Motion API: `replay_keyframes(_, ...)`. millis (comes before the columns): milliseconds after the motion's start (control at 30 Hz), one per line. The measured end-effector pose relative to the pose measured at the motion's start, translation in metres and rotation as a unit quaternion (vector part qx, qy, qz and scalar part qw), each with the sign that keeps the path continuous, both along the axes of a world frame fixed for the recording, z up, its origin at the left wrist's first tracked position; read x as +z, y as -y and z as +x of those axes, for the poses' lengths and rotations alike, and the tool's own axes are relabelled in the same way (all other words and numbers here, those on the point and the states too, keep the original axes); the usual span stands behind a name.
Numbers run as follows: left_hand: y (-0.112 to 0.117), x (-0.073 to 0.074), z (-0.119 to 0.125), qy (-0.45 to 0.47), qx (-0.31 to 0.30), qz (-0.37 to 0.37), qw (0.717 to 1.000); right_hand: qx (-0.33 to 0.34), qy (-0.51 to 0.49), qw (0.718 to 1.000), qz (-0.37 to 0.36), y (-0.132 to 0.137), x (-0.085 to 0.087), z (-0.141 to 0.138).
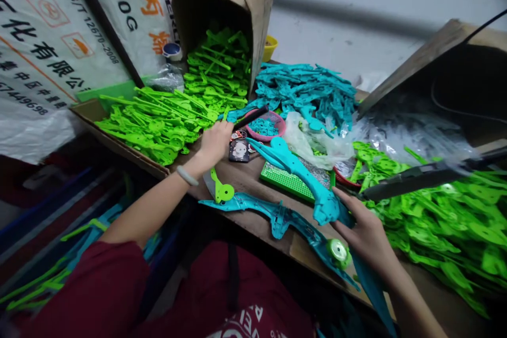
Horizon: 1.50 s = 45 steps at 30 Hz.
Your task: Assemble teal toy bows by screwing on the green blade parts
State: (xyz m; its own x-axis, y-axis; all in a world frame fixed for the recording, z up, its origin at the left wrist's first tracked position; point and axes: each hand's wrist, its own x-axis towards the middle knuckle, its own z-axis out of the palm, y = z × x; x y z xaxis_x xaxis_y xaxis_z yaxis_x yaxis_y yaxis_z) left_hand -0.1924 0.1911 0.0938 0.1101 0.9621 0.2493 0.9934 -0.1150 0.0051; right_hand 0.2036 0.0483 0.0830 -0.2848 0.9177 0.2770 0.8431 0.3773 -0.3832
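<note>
My right hand (362, 229) grips a long teal plastic bow-shaped part (299, 169) near its middle, thumb and fingers around it. Below it, a second teal bow-shaped part (257, 206) lies along the table edge, hollow side up, with a round green and silver piece (338, 252) at its right end. My left hand (216, 142) reaches to the edge of the lime-green part pile (158, 119); its fingers are curled, and what they hold is hidden. A black rod (253, 116) runs out beside those fingers. Under my left wrist sits a green arm-like part with a round end (224, 193).
Behind are an open cardboard box (261, 16) of green parts, a teal pile (304, 90) and a pink basket (283, 125) of small teal pieces. A green tray (273, 175) and plastic bag (295, 132) lie mid-table. More green parts (435, 222) and a blurred black bar (412, 179) are right.
</note>
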Motion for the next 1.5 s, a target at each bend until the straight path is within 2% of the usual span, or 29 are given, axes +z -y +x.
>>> replay_keyframes(100, -0.027, 0.016, 0.005, -0.005, -0.015, 0.048, 0.999, 0.015, -0.007, 1.0, -0.005, -0.005, -0.006, -0.003)
replay_keyframes(200, -0.054, 0.019, 0.016, -0.018, -0.061, 0.063, 0.996, 0.029, -0.014, 0.999, -0.009, -0.009, -0.01, -0.006)
replay_keyframes(367, -0.08, 0.0, 0.035, -0.026, -0.135, 0.032, 0.99, 0.028, -0.011, 0.999, -0.019, -0.011, -0.011, -0.008)
replay_keyframes(500, -0.081, -0.009, 0.042, -0.013, -0.137, 0.001, 0.99, 0.031, -0.002, 0.999, -0.033, -0.013, -0.01, -0.01)
replay_keyframes(600, -0.054, -0.008, 0.038, 0.001, -0.103, -0.005, 0.995, 0.031, 0.003, 0.999, -0.037, -0.015, -0.009, -0.011)
replay_keyframes(700, 0.008, -0.01, 0.023, 0.019, -0.088, -0.025, 0.996, 0.031, 0.002, 0.999, -0.041, -0.016, -0.008, -0.01)
replay_keyframes(767, 0.06, -0.018, 0.009, 0.052, -0.118, -0.054, 0.99, 0.033, -0.004, 0.999, -0.042, -0.016, -0.007, -0.009)
replay_keyframes(833, 0.107, -0.032, -0.007, 0.093, -0.178, -0.083, 0.976, 0.036, -0.009, 0.998, -0.047, -0.018, -0.006, -0.011)
replay_keyframes(933, 0.149, -0.053, -0.023, 0.136, -0.217, -0.08, 0.963, 0.046, -0.009, 0.997, -0.062, -0.021, -0.004, -0.019)
replay_keyframes(1000, 0.156, -0.063, -0.028, 0.161, -0.215, -0.078, 0.96, 0.054, -0.003, 0.996, -0.074, -0.023, -0.002, -0.029)
replay_keyframes(1067, 0.152, -0.068, -0.03, 0.197, -0.221, -0.093, 0.951, 0.063, 0.004, 0.995, -0.082, -0.023, -0.001, -0.04)
replay_keyframes(1200, 0.133, -0.064, -0.04, 0.242, -0.257, -0.161, 0.922, 0.076, 0.016, 0.993, -0.092, -0.019, -0.003, -0.052)
replay_keyframes(1300, 0.126, -0.063, -0.051, 0.226, -0.298, -0.193, 0.907, 0.081, 0.02, 0.992, -0.095, -0.016, -0.008, -0.052)
replay_keyframes(1400, 0.133, -0.071, -0.057, 0.194, -0.305, -0.13, 0.923, 0.085, 0.019, 0.99, -0.107, -0.014, -0.011, -0.05)
replay_keyframes(1500, 0.15, -0.084, -0.054, 0.228, -0.227, -0.002, 0.947, 0.102, 0.018, 0.986, -0.13, -0.013, -0.012, -0.049)
